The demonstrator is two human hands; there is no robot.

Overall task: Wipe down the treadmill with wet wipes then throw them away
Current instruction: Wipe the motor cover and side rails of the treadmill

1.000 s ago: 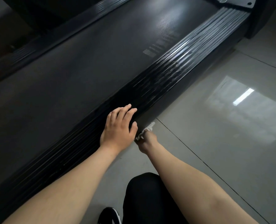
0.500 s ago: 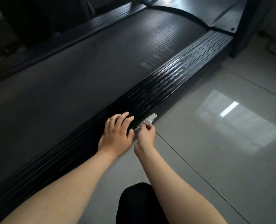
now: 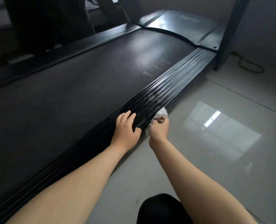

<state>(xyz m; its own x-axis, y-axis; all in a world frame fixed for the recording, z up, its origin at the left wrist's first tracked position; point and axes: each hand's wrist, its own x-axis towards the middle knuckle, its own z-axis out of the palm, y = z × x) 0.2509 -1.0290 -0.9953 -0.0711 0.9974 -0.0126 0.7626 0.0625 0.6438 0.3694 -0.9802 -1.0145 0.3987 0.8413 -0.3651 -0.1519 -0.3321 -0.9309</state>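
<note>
Frame centre: right hand [image 3: 159, 128] pinches crumpled wet wipe [image 3: 162, 113] against outer edge of ribbed side rail [image 3: 174, 81]; left hand [image 3: 126, 126] flat on rail, fingers together; advise steady pressure, long strokes following grooves.

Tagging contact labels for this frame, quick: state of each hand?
Left hand: open, fingers resting on the treadmill side rail.
Right hand: closed on the white wet wipe, at the rail's outer edge.
</note>
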